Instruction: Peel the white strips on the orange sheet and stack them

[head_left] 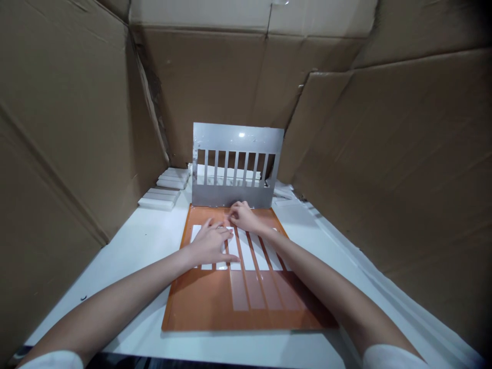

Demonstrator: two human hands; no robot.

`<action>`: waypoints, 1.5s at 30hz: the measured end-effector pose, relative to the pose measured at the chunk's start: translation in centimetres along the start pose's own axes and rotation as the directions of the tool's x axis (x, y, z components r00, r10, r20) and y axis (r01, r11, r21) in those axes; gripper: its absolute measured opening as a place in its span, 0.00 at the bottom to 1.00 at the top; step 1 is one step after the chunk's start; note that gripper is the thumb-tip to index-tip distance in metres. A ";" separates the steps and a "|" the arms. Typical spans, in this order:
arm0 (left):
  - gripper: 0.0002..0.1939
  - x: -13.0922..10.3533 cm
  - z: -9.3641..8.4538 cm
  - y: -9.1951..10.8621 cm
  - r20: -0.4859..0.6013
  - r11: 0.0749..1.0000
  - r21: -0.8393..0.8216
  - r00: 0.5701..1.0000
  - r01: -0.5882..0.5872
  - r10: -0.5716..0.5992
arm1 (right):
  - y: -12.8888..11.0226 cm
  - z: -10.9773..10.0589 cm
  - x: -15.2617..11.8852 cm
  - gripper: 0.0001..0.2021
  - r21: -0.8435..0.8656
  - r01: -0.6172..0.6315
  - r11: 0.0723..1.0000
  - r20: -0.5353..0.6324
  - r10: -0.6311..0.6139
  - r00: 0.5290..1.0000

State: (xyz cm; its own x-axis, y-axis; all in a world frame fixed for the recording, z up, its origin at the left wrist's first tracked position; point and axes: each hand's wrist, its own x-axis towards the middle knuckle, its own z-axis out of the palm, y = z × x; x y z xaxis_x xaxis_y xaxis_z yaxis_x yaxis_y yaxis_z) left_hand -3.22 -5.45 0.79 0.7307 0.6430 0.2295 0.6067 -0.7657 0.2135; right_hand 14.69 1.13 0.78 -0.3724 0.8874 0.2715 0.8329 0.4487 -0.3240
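An orange board (pixel 200 302) lies flat on the table, with a row of white strips (pixel 246 251) set side by side across it. Below several of these strips, paler see-through strips (pixel 274 291) show on the orange surface. My left hand (pixel 211 243) rests over the left-hand strips, its fingers spread and thumb stretched to the right. Just beyond it, my right hand (pixel 244 216) is closed in a pinch near the far end of a middle strip; what is between the fingertips is too small to make out. A grey slotted metal plate (pixel 238 196) stands upright at the board's far edge.
Stacks of white strips (pixel 159 197) sit at the back left of the white table (pixel 130 261). More white pieces (pixel 282 190) lie at the back right, partly behind the plate. Cardboard walls (pixel 215 77) enclose the table at the back and both sides.
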 end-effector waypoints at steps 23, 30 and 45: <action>0.41 0.0 0.6 0.1 -0.103 0.983 0.052 0.980 0.175 -0.169 | -0.7 -0.9 -5.0 0.07 0.137 0.305 0.942 -0.010 -0.307 0.952; 0.49 0.1 0.4 -0.2 0.045 0.989 -0.004 0.988 0.151 -0.151 | -1.5 -1.7 -6.0 0.09 -0.005 0.441 0.898 0.099 -0.438 0.893; 0.50 0.1 0.5 -0.5 0.174 0.986 -0.022 0.971 0.168 -0.161 | -1.3 -1.3 -6.9 0.10 -0.071 0.498 0.864 0.098 -0.491 0.866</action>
State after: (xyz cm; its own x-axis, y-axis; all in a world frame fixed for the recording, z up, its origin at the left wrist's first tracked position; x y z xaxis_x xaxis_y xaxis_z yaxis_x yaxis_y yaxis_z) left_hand -3.24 -5.04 0.20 0.6664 0.7453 0.0228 0.7136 -0.6463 0.2702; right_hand 16.77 -5.73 0.49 -0.7713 0.5585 0.3052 0.5634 0.8222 -0.0808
